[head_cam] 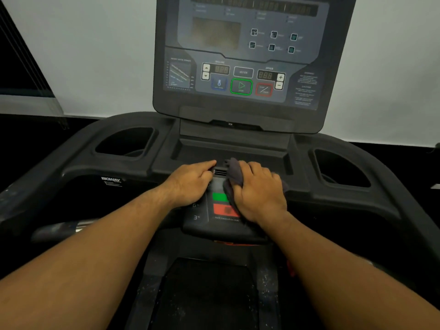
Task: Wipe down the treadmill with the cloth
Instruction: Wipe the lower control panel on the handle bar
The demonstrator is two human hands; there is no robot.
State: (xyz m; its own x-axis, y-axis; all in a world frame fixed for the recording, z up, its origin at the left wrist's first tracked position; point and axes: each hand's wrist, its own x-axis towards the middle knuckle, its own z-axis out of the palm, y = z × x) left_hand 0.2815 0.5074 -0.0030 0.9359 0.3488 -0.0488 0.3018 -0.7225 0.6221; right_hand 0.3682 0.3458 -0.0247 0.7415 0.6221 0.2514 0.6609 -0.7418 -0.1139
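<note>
Our right fingers lie close together and curl down over the bunched dark cloth, gripping it against the top right of the lower control pad. The cloth spills from under the right hand onto the pad's middle and covers the right ends of the green button and the red button. On the pad's left side, our left fingers also lie together. The forefinger reaches towards the slotted vent at the pad's top edge, and the left hand holds nothing and simply rests there.

The main risk, as we judge it, is those two buttons: pressing hard through the cloth could trigger one, and we are standing just behind the pad over the running belt. The resting left hand could likewise press the numbered keys on the pad's left. A fold of cloth might also snag in the vent.

Well above the pad, the upright console display looks hazy and probably remains to be wiped, as does the rest of the treadmill out either side of the pad.
</note>
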